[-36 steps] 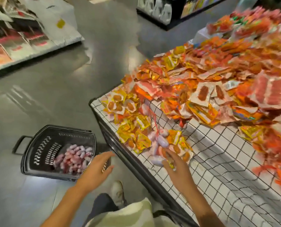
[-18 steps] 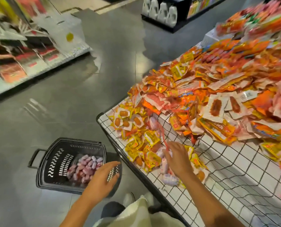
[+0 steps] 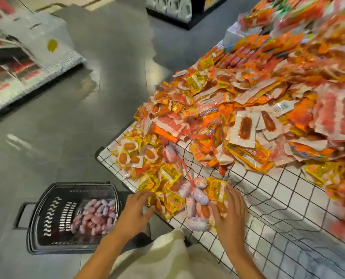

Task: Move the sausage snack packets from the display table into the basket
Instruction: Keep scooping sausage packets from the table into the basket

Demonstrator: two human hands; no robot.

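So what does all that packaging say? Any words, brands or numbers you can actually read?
None can be read for certain.
Yellow packets near the table corner: red print, too blurred.
Orange packets: blue lettering, smeared, not legible.
White sticker label on the pile: print too small.
Pink sausage packets in the basket: no legible text.
White bags across the aisle: yellow mark, no readable words.

Left hand (image 3: 136, 211) and right hand (image 3: 229, 211) reach forward, palms down, fingers spread.

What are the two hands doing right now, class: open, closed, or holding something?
Left hand: open, fingers spread at the edge of the yellow packets.
Right hand: open, fingers resting flat on the packets.
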